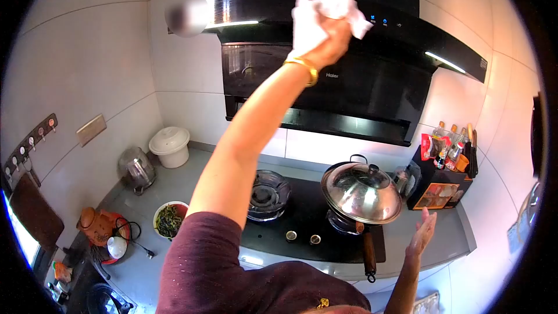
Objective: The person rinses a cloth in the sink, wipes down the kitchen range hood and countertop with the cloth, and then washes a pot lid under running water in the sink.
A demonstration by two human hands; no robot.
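My left hand (331, 43), with a gold bracelet at the wrist, is raised high at the front of the black range hood (372, 96). Its fingers are closed on a crumpled white cloth (311, 20), which lies against the hood's upper panel beside the small blue lit symbols. Lower down on the right, my right hand (423, 234) is held up with fingers extended, nothing in it. Nearest to that hand is a wok (334, 192) with a shiny domed lid (363, 192) on the right burner, its wooden handle (369, 250) pointing toward me.
A bare gas burner (269, 195) is left of the wok. On the left counter stand a bowl of greens (168, 221), a white lidded pot (170, 146), a glass kettle (137, 170) and a clay pot (99, 225). A condiment rack (444, 180) stands at right.
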